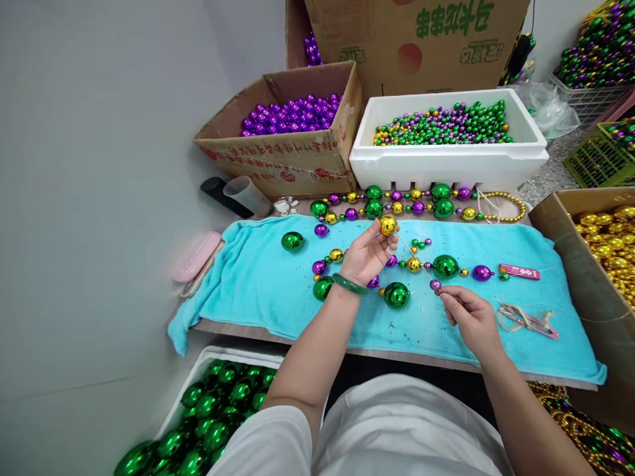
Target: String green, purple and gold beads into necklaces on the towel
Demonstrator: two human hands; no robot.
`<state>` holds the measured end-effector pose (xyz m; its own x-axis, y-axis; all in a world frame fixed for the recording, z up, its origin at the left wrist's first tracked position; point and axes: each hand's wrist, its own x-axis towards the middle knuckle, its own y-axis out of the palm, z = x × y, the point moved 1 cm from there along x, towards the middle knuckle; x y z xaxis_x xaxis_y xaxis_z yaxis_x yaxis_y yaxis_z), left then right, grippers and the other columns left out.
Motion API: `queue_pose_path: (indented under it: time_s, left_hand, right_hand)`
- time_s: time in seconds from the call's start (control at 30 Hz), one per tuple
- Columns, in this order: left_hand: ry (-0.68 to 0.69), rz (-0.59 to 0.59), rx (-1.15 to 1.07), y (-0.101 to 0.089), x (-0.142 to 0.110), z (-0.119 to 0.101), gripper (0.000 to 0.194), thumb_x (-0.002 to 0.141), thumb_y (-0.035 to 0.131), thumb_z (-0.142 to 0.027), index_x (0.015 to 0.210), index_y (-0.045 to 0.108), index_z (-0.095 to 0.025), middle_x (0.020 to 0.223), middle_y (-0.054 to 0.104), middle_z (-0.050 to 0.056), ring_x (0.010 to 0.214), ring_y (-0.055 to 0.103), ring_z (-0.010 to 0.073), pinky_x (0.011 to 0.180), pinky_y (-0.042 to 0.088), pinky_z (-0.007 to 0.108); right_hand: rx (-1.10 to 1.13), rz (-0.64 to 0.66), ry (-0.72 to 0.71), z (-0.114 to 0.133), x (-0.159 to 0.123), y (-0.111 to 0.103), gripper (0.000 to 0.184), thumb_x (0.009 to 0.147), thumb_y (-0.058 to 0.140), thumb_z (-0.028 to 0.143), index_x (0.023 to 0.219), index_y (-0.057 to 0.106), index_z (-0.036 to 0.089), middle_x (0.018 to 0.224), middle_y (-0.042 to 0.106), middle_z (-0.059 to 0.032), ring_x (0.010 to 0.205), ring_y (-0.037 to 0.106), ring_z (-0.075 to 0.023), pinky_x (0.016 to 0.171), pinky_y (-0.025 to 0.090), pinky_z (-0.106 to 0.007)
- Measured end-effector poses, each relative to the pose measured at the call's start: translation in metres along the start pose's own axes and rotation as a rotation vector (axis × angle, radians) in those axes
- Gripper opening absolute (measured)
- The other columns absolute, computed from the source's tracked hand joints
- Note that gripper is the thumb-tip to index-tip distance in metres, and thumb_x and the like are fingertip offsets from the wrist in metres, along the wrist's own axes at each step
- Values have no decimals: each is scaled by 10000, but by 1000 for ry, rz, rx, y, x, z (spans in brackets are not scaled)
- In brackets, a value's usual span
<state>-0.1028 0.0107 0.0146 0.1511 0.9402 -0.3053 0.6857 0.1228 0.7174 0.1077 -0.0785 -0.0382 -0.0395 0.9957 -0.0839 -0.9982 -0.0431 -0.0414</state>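
Presently, my left hand (370, 254) grips a gold bead (389, 225) between thumb and fingers, above the turquoise towel (262, 284) that covers most of the tabletop (248, 332). My right hand (469, 320) is drawn to a narrow pinch on a small purple bead (435, 285), lower and farther right. A thin, needle-like rod (403, 240) spans the 2 beads; I cannot tell whether it passes fully through the gold bead.

To do this step well, I should align the gold bead's hole with the rod and apply force along that axis only, since sideways load may bend the rod. I should grip the gold bead by its sides, leaving the hole ends unobstructed (the shiny surface could be slippery). My right fingertips should stay close to the purple bead to keep it from turning. I should work above the towel, which would likely cushion a drop, and keep clear of the strung beads (446, 266) and the pink scissors (543, 325).
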Motion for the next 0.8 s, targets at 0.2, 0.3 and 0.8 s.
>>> queue_pose_path:
  time_s: [0.2,0.3,0.8]
  left_hand:
    - [16,-26,12,-2,0,1,174,880,579,-290,890,655,-134,849,678,51,680,619,79,623,506,175]
    - [28,-2,6,-4,0,1,158,862,601,-276,890,652,-129,856,681,54,680,622,81,622,505,177]
    - [57,169,241,-2,-9,21,383,696,755,-212,1065,656,-178,918,665,31,753,636,117,674,481,241]
  right_hand:
    - [0,5,4,-2,0,0,230,810,638,382,861,698,167,502,462,43,455,414,-83,432,345,-223]
    - [3,6,11,-3,-1,0,230,808,640,381,865,697,166,503,463,44,456,413,-81,431,342,-220]
    - [-15,-7,4,-10,5,-4,223,796,645,375,860,693,167,504,478,44,460,427,-84,441,354,-225]
